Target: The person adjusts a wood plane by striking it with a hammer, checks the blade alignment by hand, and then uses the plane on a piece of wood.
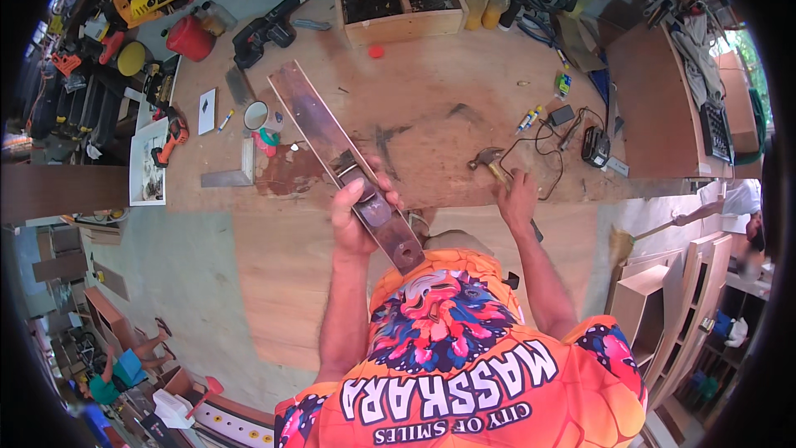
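Observation:
A long wooden hand plane (pixel 313 116) lies slanted across my left hand (pixel 355 214). My thumb presses its near side and my fingers curl round the far side, close to the dark opening and blade in its middle. At the bench's front edge, my right hand (pixel 518 197) is closed round the handle of a hammer (pixel 487 159). The hammer's metal head points to the far left, just above the bench top, and its dark handle end shows below my hand. Whether the head touches the wood I cannot tell.
On the wooden bench (pixel 431 133) are a metal square (pixel 228 177), a white mug (pixel 256 115), an orange drill (pixel 172 139) and a black battery (pixel 595 146) with cables. A divided wooden box (pixel 401 26) stands at the back. Another person's arm (pixel 701 214) holds a broom (pixel 622 245) at the right.

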The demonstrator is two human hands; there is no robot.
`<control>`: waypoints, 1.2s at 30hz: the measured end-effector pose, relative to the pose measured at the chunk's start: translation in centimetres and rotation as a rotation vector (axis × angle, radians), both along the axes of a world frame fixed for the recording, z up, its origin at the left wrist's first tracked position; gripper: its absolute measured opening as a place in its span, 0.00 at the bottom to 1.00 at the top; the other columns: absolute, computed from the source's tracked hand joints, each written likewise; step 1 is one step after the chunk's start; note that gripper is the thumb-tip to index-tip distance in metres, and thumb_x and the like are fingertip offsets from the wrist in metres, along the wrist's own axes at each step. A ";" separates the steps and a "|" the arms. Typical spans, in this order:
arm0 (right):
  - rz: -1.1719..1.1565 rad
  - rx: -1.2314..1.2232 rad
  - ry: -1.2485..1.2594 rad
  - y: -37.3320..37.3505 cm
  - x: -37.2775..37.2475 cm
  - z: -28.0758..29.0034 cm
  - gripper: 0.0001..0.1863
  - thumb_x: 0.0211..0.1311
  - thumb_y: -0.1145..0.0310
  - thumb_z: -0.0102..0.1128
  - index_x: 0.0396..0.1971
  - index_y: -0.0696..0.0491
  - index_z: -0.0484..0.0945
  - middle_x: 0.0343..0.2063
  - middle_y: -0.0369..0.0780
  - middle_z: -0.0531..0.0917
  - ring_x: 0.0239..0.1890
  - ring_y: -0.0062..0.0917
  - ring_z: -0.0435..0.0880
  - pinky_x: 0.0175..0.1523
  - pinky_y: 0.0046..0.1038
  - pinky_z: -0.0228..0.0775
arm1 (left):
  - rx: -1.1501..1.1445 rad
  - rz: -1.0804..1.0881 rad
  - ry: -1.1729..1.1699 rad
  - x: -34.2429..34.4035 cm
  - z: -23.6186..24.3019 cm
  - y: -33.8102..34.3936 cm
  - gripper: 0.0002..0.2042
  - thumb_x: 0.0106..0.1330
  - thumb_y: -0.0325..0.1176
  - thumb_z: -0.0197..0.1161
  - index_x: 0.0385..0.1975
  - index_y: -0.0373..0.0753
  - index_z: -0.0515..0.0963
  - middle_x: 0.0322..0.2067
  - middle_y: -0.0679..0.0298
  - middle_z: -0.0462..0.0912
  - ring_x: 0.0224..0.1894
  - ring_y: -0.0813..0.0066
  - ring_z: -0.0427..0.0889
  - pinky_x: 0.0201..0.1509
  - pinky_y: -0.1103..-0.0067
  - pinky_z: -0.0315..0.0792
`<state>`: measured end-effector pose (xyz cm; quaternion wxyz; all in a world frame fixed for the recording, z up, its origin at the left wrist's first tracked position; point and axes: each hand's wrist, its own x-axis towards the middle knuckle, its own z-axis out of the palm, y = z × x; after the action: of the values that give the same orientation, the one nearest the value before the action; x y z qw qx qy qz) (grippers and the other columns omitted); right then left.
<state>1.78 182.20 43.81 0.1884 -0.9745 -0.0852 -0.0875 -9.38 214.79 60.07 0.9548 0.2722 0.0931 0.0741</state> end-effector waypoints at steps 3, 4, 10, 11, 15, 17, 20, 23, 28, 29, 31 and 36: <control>0.006 -0.109 0.123 -1.8 -0.3 -2.1 0.20 0.62 0.62 0.71 0.48 0.57 0.77 0.42 0.50 0.81 0.47 0.48 0.80 0.52 0.46 0.72 | -0.015 -0.038 -0.005 0.8 0.6 -0.3 0.30 0.75 0.47 0.58 0.67 0.31 0.69 0.41 0.60 0.82 0.41 0.67 0.86 0.45 0.65 0.85; 0.063 -0.117 0.157 -1.8 -0.2 -2.1 0.20 0.62 0.61 0.72 0.47 0.56 0.77 0.42 0.50 0.81 0.46 0.49 0.80 0.50 0.47 0.73 | -0.041 -0.064 0.029 1.0 1.4 -0.2 0.29 0.74 0.47 0.57 0.66 0.29 0.70 0.39 0.59 0.82 0.40 0.67 0.86 0.45 0.65 0.85; 0.107 0.134 0.261 0.6 -1.4 0.7 0.15 0.66 0.65 0.68 0.44 0.58 0.75 0.31 0.48 0.81 0.34 0.44 0.85 0.40 0.45 0.77 | 0.055 -0.131 0.314 2.4 0.3 1.1 0.29 0.72 0.42 0.56 0.65 0.25 0.71 0.44 0.53 0.86 0.43 0.62 0.89 0.49 0.66 0.85; 0.114 0.130 0.254 1.7 -1.7 2.5 0.15 0.66 0.65 0.68 0.44 0.58 0.75 0.31 0.48 0.81 0.34 0.44 0.85 0.40 0.45 0.77 | 0.113 -0.135 0.423 2.9 0.3 1.2 0.29 0.70 0.40 0.56 0.65 0.25 0.71 0.46 0.50 0.87 0.45 0.60 0.89 0.50 0.65 0.85; 0.164 0.683 0.419 7.7 -5.5 13.0 0.12 0.73 0.66 0.63 0.44 0.59 0.75 0.28 0.44 0.78 0.29 0.35 0.83 0.37 0.41 0.76 | 0.047 -0.106 0.464 3.1 -0.8 1.8 0.21 0.69 0.37 0.55 0.56 0.28 0.75 0.51 0.44 0.86 0.49 0.55 0.89 0.52 0.63 0.85; 0.205 0.849 0.572 9.2 -6.5 15.0 0.11 0.75 0.66 0.61 0.46 0.59 0.76 0.28 0.44 0.78 0.29 0.32 0.82 0.36 0.39 0.76 | 0.057 -0.126 0.462 3.5 -0.8 2.0 0.19 0.70 0.37 0.56 0.53 0.28 0.75 0.50 0.43 0.86 0.49 0.54 0.89 0.53 0.62 0.85; 0.592 0.672 0.251 10.8 -7.6 15.6 0.13 0.73 0.69 0.62 0.52 0.56 0.73 0.24 0.49 0.80 0.25 0.49 0.83 0.31 0.46 0.72 | 0.121 -0.147 0.436 4.4 -1.6 2.3 0.16 0.71 0.36 0.56 0.49 0.28 0.77 0.45 0.44 0.88 0.45 0.55 0.90 0.50 0.63 0.86; 0.584 0.647 0.288 11.3 -7.8 15.5 0.13 0.73 0.69 0.63 0.51 0.57 0.73 0.25 0.51 0.81 0.27 0.53 0.83 0.31 0.46 0.72 | 0.244 -0.146 0.426 5.1 -1.4 2.2 0.15 0.72 0.36 0.57 0.45 0.27 0.78 0.38 0.47 0.88 0.40 0.59 0.90 0.44 0.65 0.86; 0.671 0.531 0.113 11.2 -7.5 16.7 0.13 0.67 0.73 0.64 0.48 0.58 0.73 0.23 0.50 0.80 0.26 0.54 0.83 0.29 0.47 0.72 | 0.308 -0.212 0.399 5.6 -1.3 2.5 0.13 0.72 0.35 0.58 0.40 0.29 0.80 0.33 0.53 0.87 0.32 0.66 0.88 0.33 0.70 0.84; 0.659 0.466 0.108 11.2 -7.3 16.6 0.14 0.65 0.74 0.64 0.47 0.58 0.73 0.23 0.50 0.80 0.26 0.54 0.82 0.29 0.47 0.72 | 0.345 -0.191 0.401 5.7 -1.0 2.4 0.13 0.72 0.35 0.58 0.39 0.29 0.80 0.32 0.54 0.86 0.30 0.67 0.87 0.33 0.70 0.83; 0.635 0.456 0.144 11.3 -6.7 15.8 0.14 0.63 0.74 0.65 0.46 0.58 0.73 0.23 0.50 0.80 0.25 0.54 0.82 0.28 0.48 0.72 | 0.383 -0.168 0.398 5.8 -0.9 2.4 0.13 0.72 0.35 0.58 0.38 0.29 0.79 0.31 0.54 0.86 0.29 0.68 0.86 0.32 0.70 0.82; 0.646 0.507 0.067 11.3 -7.5 16.6 0.12 0.65 0.72 0.65 0.42 0.57 0.71 0.23 0.50 0.81 0.25 0.54 0.82 0.28 0.49 0.72 | 0.374 -0.251 0.404 5.5 -1.0 3.2 0.12 0.72 0.35 0.59 0.39 0.30 0.79 0.33 0.55 0.87 0.31 0.68 0.87 0.35 0.72 0.83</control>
<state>-5.71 193.53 60.40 0.4429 -0.8227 -0.3562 -0.0104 -3.89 217.98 59.11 0.8519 0.4621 0.2315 -0.0845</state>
